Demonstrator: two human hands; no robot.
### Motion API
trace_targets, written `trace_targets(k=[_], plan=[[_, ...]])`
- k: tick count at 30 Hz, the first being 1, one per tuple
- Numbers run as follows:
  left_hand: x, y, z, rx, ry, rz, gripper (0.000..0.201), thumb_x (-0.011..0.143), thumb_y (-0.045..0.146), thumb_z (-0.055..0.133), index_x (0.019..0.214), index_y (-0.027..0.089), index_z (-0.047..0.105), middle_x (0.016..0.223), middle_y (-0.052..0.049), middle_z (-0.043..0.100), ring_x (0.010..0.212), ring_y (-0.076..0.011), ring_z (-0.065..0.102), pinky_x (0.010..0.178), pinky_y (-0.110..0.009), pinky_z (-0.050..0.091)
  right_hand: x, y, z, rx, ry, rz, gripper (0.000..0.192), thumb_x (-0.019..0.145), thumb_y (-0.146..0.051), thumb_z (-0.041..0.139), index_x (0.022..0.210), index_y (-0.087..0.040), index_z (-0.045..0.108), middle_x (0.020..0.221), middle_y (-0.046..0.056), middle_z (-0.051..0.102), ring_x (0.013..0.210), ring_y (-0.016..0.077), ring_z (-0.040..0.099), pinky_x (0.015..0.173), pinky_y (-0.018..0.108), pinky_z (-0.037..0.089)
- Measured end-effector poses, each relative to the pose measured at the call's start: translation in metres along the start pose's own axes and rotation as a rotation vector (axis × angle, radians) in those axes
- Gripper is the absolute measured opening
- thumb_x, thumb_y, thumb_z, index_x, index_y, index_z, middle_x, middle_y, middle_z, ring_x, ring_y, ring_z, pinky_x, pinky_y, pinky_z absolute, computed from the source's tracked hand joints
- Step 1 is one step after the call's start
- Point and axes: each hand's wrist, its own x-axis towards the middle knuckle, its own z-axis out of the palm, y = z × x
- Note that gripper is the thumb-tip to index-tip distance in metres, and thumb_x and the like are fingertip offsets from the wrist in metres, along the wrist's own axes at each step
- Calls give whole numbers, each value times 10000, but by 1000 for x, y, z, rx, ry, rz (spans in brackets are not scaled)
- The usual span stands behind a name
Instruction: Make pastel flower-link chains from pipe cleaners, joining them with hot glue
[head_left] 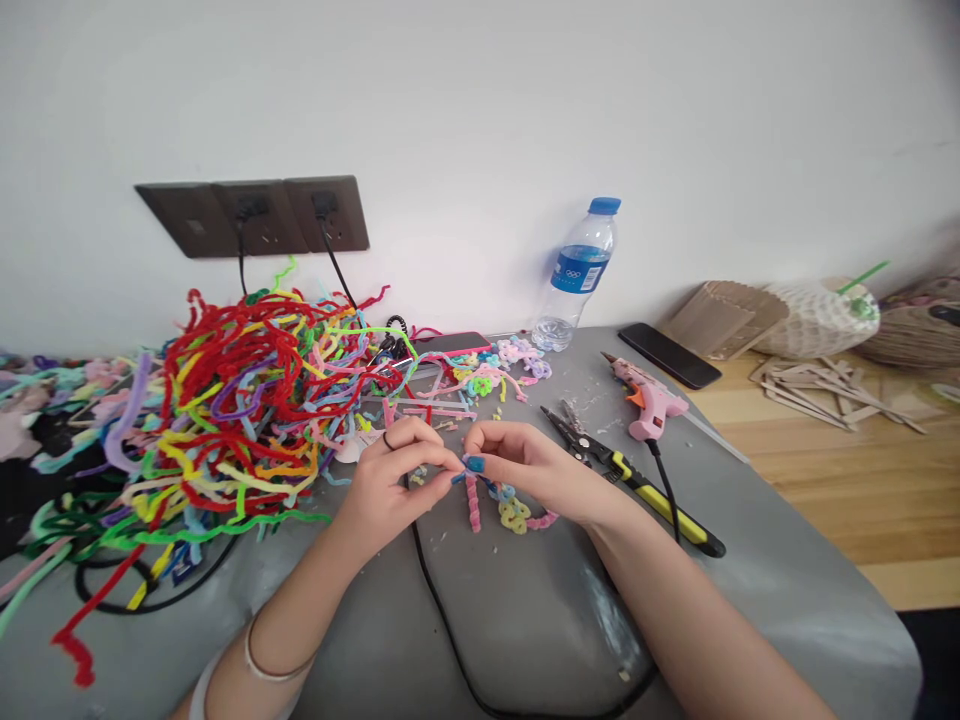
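My left hand (409, 475) and my right hand (525, 465) meet fingertip to fingertip over the grey mat. Both pinch a blue pipe cleaner (460, 477) at the top of a chain of twisted pipe cleaners. A pink coiled piece (472, 505) hangs down from between the fingers. To its right, a yellow looped flower shape (514, 512) and another pink stretch rest on the mat below my right hand. The fingers partly hide where the blue piece joins the chain.
A big tangle of pipe cleaners (255, 400) fills the left. Yellow-black pliers (637, 485), a pink glue gun (649, 395) and a black phone (667, 355) lie right. A water bottle (574, 280) leans on the wall. A black cable (439, 600) crosses the mat (540, 620).
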Motion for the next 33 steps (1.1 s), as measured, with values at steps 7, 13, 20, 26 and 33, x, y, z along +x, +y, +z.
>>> trace_targets(k=[7, 13, 20, 26, 33], plan=[[0, -3, 0, -87, 23, -148, 86, 891, 203, 627, 855, 194, 704, 806, -27, 614, 764, -151, 598, 689, -274, 486, 1, -1, 0, -11, 106, -36, 357, 841, -498, 689, 773, -174, 557, 696, -37, 467, 622, 99, 375, 577, 229, 319], [-2, -8, 6, -260, -16, -384, 154, 897, 301, 625, 851, 171, 693, 801, -43, 587, 755, -162, 554, 634, -266, 440, 5, 4, 3, -13, 195, -73, 392, 828, -543, 688, 771, -186, 536, 701, -28, 489, 635, 108, 412, 578, 231, 339], [-1, -6, 7, -377, -41, -452, 166, 888, 295, 617, 784, 167, 640, 757, -15, 557, 717, -140, 509, 637, -247, 417, 6, 6, 4, -57, 167, -112, 331, 849, -495, 679, 829, -184, 569, 748, -13, 524, 657, 116, 454, 588, 236, 373], [1, -4, 4, -376, -98, -488, 180, 876, 297, 596, 753, 167, 595, 769, -17, 558, 727, -144, 517, 659, -256, 427, 1, 3, -3, -299, 203, -244, 174, 911, -359, 615, 934, -196, 671, 880, 52, 647, 797, 182, 555, 711, 303, 439], [0, -4, 4, -417, -146, -504, 187, 868, 301, 592, 737, 173, 558, 748, -11, 519, 712, -146, 492, 640, -261, 399, 0, 3, -4, -446, 184, -403, 114, 931, -282, 603, 886, -213, 682, 882, 63, 660, 825, 197, 593, 774, 342, 471]])
